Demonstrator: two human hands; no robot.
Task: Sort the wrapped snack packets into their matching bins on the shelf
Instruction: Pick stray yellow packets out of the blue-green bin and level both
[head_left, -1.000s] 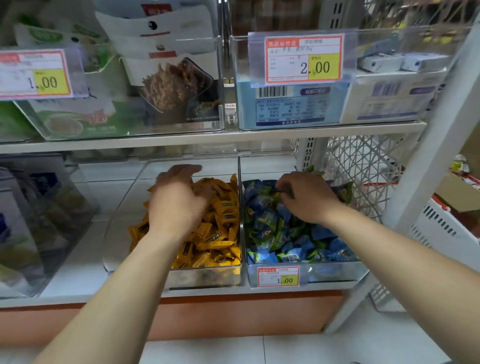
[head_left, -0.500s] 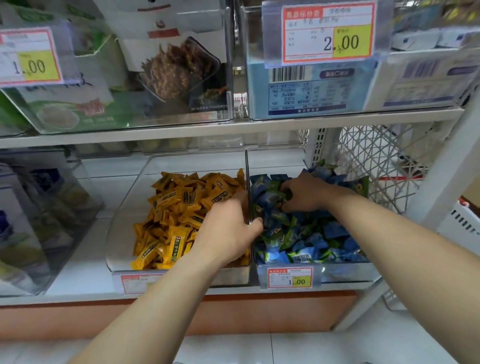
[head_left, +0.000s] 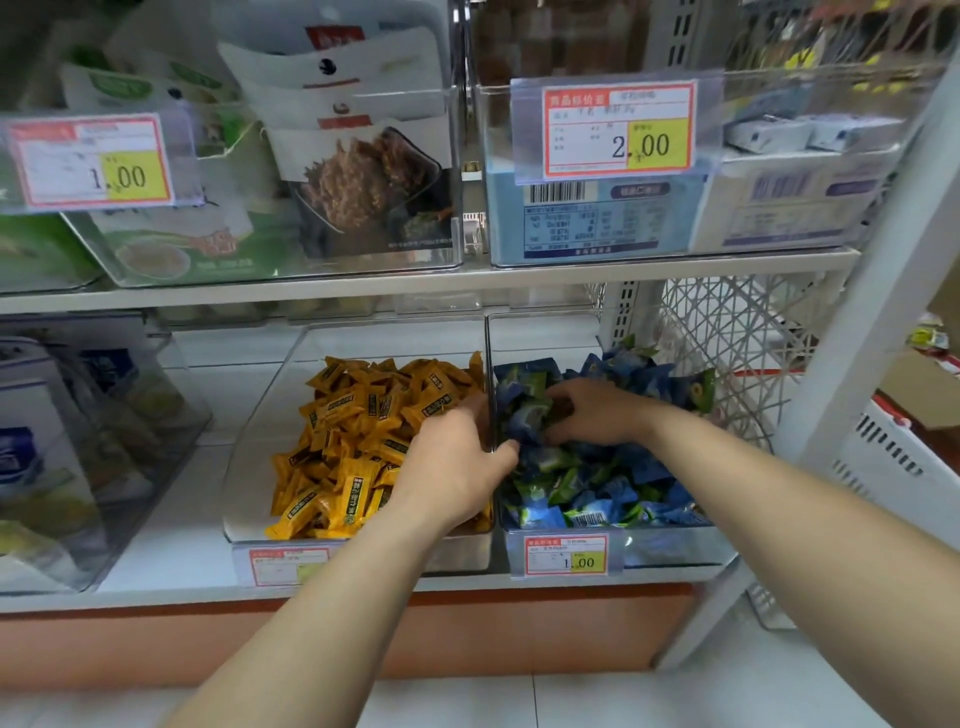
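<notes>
**Both hands busy at the two sweet bins**

The person is reaching onto the lower shelf (head_left: 171, 519), where two clear bins are sitting side by side. The yellow packets (head_left: 363, 441) are lying heaped in the left bin (head_left: 260, 467), and the blue packets (head_left: 597, 483) are filling the right bin (head_left: 675, 545). The right hand (head_left: 597, 410) is digging into the blue heap, fingers curled round a packet or two (which exactly, I cannot make out). The left hand (head_left: 457, 462) is straddling the wall between the bins, thumb on the yellow side, fingertips (head_left: 506, 449) dipping in among the blue ones. Whether it is grasping anything I cannot tell. A 1.00 price tag (head_left: 566, 556) is hanging on the right bin's front.
</notes>
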